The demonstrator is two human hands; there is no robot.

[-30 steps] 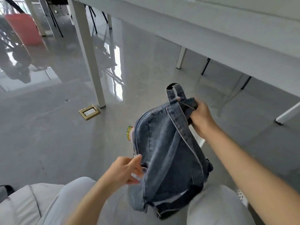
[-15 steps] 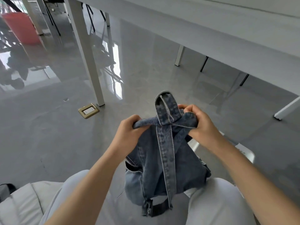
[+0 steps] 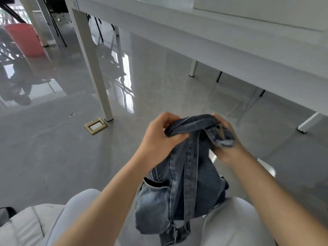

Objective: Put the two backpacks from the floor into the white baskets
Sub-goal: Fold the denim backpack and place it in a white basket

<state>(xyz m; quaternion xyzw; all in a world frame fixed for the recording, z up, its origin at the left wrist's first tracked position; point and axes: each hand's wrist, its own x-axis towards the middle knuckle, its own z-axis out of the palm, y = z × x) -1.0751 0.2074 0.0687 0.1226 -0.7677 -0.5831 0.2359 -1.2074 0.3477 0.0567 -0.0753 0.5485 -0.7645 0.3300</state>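
Now both hands hold the denim backpack (image 3: 179, 189) up by its top, off the floor (image 3: 53, 157).

The left hand (image 3: 159, 137) is closed around the carry loop and the right hand (image 3: 223, 144) pinches bunched denim beside it, so the bag hangs straight between the knees, probably ready to lower into a basket. A white basket rim (image 3: 266, 167) seems to show just behind it. No label or writing is readable.

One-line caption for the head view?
Both hands, left hand and right hand, grip the denim backpack by its top, above the grey floor.
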